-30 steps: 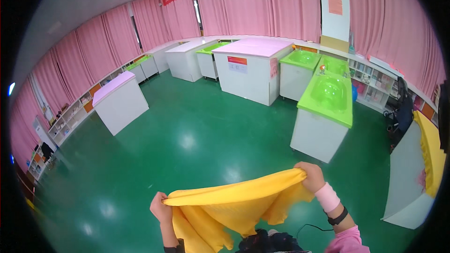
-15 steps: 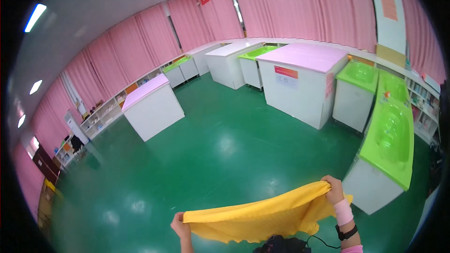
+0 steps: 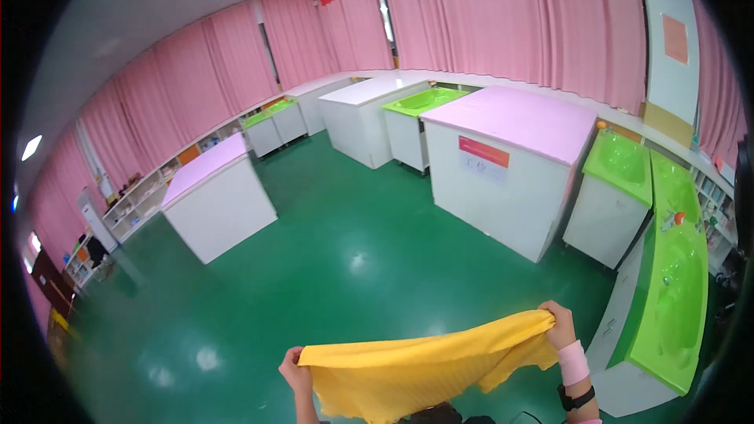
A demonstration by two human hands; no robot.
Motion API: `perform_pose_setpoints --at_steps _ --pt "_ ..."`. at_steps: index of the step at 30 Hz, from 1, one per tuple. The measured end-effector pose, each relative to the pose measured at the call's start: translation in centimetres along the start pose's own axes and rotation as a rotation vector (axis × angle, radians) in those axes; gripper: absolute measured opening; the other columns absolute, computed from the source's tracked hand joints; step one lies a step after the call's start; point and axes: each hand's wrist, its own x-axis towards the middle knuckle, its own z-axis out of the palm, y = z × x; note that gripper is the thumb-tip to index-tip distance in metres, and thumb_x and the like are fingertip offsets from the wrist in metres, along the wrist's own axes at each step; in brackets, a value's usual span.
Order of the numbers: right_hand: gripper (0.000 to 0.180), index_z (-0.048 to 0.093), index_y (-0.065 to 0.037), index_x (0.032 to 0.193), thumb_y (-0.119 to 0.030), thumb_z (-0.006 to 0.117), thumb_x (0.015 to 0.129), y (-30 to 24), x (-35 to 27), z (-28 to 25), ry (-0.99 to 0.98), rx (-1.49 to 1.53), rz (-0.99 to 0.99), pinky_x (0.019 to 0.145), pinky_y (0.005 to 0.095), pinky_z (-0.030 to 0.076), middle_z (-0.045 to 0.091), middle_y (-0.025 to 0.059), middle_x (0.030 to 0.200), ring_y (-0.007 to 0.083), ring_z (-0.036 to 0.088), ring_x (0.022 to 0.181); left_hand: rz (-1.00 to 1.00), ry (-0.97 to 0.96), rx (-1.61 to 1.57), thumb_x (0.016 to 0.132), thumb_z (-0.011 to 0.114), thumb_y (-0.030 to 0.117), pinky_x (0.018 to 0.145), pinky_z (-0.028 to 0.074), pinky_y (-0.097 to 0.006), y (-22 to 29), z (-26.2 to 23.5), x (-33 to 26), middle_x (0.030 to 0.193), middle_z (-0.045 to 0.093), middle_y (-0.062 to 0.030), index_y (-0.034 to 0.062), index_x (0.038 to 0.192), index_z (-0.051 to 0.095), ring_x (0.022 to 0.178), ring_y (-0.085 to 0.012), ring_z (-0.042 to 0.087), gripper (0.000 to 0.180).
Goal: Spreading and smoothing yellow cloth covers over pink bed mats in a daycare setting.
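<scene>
Where hands [image 3: 428, 349] pinch: rumpled yellow cloth [image 3: 416, 369]

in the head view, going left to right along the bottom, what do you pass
left hand → yellow cloth stretched between both hands → right hand with pink wristband → green sink counter

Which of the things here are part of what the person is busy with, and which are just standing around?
In use: yellow cloth, left hand, right hand.
Standing around: pink-topped counters, green sink units, pink curtains, shelves, green floor.
</scene>
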Motion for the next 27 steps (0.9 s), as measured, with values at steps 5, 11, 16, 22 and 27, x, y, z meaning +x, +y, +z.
perform_pose_setpoints --at_steps 5,11,16,22,27 --pt "0.016 0.056 0.000 0.078 0.006 0.055 0.063 4.2 9.8 0.5 0.116 -0.054 0.097 0.061 0.0275 0.045 0.059 0.0130 0.069 0.0231 0.059 0.065 0.042 -0.170 -0.067 0.070 0.059 -0.005 0.058 0.046 -0.023 -0.8 15.0 10.8 0.065 0.060 -0.0045 -0.0024 0.077 0.060 0.062 -0.0091 0.057 0.007" --pt "0.015 0.056 0.000 0.077 0.006 0.056 0.063 14.7 22.3 3.0 0.172 -0.076 0.169 0.060 0.0271 0.045 0.059 0.0122 0.068 0.0220 0.059 0.064 0.079 -0.289 -0.044 0.070 0.058 -0.006 0.058 0.046 -0.022 0.6 34.7 21.1 0.065 0.060 -0.0040 -0.0025 0.077 0.060 0.062 -0.0092 0.057 0.009" --pt "0.013 0.056 0.001 0.078 0.002 0.058 0.065 21.9 35.8 3.8 0.190 -0.078 0.155 0.061 0.0272 0.044 0.059 0.0113 0.069 0.0187 0.057 0.064 -0.015 -0.340 -0.344 0.071 0.058 -0.005 0.062 0.045 -0.023 2.5 50.9 29.4 0.069 0.060 -0.0034 -0.0027 0.077 0.058 0.065 -0.0089 0.055 0.006" --pt "0.017 0.057 0.001 0.082 0.003 0.057 0.066 25.0 55.2 2.5 0.085 -0.021 0.112 0.065 0.0276 0.045 0.061 0.0111 0.072 0.0199 0.059 0.068 0.067 -0.364 -0.454 0.074 0.057 -0.001 0.064 0.046 -0.024 6.5 66.1 44.8 0.075 0.060 -0.0041 -0.0013 0.080 0.058 0.068 -0.0108 0.056 0.006" --pt "0.016 0.058 0.002 0.084 0.003 0.054 0.069 30.1 71.8 0.3 0.102 -0.109 0.099 0.069 0.0272 0.045 0.060 0.0081 0.073 0.0149 0.057 0.071 0.212 -0.440 -0.596 0.075 0.057 0.001 0.069 0.045 -0.025 14.2 88.5 59.4 0.078 0.061 -0.0046 -0.0016 0.081 0.059 0.075 -0.0111 0.056 0.008"
